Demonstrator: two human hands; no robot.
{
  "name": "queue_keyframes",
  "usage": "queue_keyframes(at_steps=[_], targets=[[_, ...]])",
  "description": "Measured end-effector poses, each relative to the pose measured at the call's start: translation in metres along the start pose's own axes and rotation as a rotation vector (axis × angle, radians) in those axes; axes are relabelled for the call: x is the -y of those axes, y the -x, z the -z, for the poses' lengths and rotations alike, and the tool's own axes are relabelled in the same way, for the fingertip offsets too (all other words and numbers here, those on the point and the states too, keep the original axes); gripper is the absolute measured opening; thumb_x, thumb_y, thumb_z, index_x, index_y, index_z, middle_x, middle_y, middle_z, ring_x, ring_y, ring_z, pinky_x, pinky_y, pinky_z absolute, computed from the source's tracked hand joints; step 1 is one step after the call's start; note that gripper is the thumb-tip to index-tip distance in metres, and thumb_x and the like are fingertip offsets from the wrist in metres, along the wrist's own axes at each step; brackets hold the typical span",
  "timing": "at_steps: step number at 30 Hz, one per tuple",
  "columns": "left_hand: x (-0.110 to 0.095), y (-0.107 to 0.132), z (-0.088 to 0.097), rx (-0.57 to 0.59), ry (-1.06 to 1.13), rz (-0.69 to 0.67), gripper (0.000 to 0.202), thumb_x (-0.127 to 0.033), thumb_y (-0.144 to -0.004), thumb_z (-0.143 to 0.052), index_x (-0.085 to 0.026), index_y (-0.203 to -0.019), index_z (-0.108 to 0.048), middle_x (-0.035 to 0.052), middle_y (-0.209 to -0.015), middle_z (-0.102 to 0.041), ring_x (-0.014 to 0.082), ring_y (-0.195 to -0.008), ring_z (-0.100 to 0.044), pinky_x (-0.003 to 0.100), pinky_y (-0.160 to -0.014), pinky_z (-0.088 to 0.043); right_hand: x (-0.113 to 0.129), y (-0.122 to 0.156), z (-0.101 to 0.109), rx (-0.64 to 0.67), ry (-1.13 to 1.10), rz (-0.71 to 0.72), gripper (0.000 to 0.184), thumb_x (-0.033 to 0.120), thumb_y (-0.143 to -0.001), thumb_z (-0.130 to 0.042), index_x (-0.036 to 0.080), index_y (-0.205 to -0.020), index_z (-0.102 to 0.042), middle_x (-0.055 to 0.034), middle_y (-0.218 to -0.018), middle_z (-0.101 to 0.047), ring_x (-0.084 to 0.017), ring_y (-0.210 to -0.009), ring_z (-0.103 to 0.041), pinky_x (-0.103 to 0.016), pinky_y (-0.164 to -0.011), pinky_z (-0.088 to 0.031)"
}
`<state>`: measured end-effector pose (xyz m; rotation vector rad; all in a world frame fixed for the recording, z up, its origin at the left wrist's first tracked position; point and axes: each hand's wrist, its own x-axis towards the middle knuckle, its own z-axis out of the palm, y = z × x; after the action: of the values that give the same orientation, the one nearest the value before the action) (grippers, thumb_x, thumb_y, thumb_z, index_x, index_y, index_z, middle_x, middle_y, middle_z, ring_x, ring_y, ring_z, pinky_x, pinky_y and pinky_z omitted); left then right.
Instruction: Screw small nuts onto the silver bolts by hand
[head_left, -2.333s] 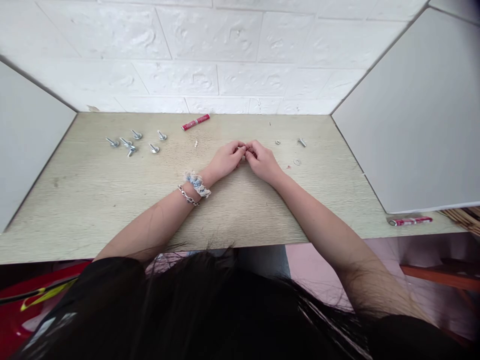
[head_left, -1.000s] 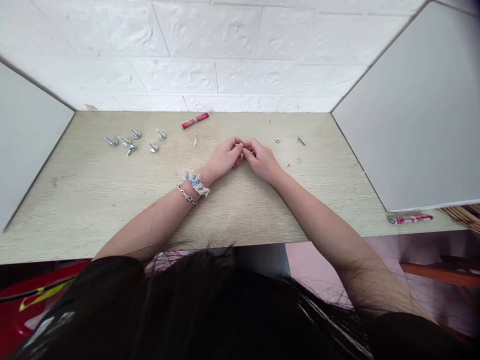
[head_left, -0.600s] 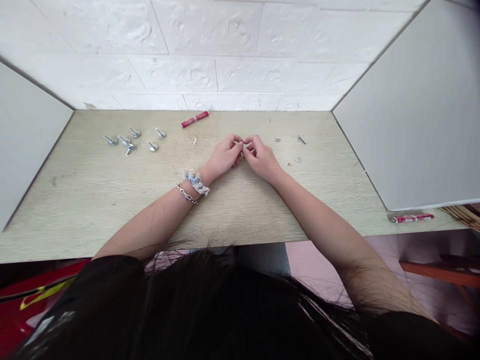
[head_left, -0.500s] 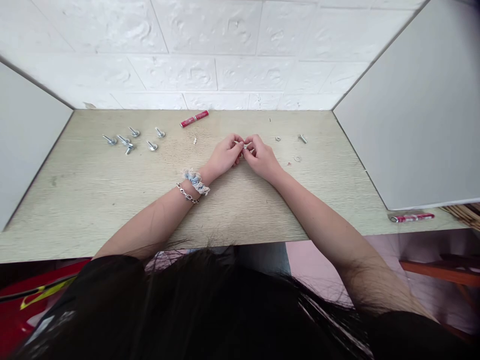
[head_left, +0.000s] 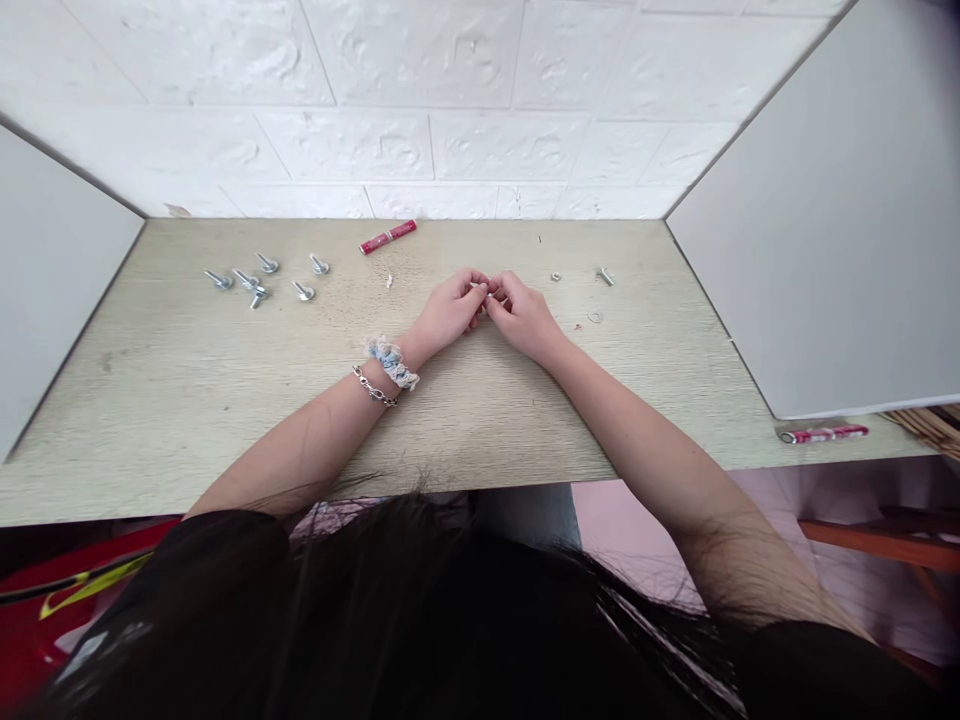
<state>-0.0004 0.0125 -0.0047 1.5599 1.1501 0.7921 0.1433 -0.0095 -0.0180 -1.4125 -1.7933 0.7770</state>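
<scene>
Fingertip to fingertip, my left hand (head_left: 451, 312) and my right hand (head_left: 523, 318) meet over the middle of the table. Both are closed in a pinch around something small and pale, mostly covered by the fingers; its kind does not show. To the right of my right hand lie a loose nut (head_left: 556, 277), a bolt (head_left: 606, 277) and a flat washer (head_left: 595, 317). Off to the left of my left hand, several bolts with washers on them (head_left: 246, 280) lie in a loose group. A small whitish piece (head_left: 389, 281) rests nearer to that hand.
A red tube (head_left: 388, 237) lies near the white brick-patterned wall (head_left: 480, 150). Another red tube (head_left: 825, 435) is at the front right edge of the wooden table (head_left: 465, 430). Grey panels stand at the left (head_left: 52, 290) and right (head_left: 810, 230).
Both hands stay pinched together in the same place, with only a very slight shift of the fingers. The pieces on the table have not moved.
</scene>
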Motion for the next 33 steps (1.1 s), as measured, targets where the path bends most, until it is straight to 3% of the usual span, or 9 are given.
queue_keyframes(at_steps=[33], targets=[[0.0031, 0.0001, 0.0009, 0.020, -0.130, -0.077, 0.014, -0.018, -0.091, -0.043, -0.017, -0.090, -0.056, -0.0023, -0.069, -0.056, 0.0081, -0.057, -0.050, 0.021, -0.057, -0.042, 0.0032, -0.0007, 0.0020, 0.014, 0.012, -0.010, 0.005, 0.027, -0.084, -0.047, 0.022, -0.084, -0.046, -0.0014, -0.080, -0.063, -0.016, -0.071, -0.055, -0.032, -0.070, -0.041]])
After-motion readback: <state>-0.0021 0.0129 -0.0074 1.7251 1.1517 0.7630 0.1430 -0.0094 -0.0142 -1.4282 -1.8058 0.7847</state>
